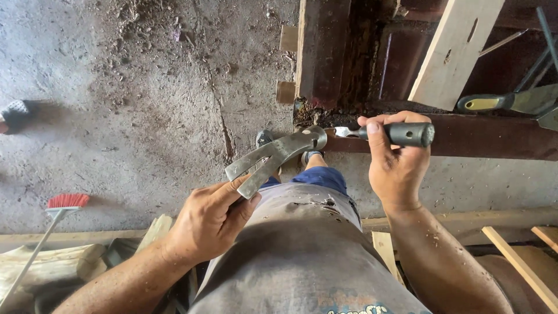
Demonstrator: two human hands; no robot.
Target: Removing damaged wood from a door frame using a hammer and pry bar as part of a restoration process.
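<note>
My left hand (209, 218) grips the two metal handles of a large pair of pincers (279, 152), whose jaws point up and right toward the edge of a dark reddish wooden frame (322, 52). My right hand (395, 163) is closed around the dark handle of a chisel-like tool (401, 134), held level, its bright metal tip (344, 132) resting beside the pincer jaws at the frame's rotted lower corner (308, 113).
A pale wooden board (456, 49) leans across the frame. A yellow-handled trowel (511, 102) lies on the dark rail at right. A red-bristled broom (58, 212) stands at left on the dusty concrete floor (128, 104). Timber offcuts (526, 264) lie near my legs.
</note>
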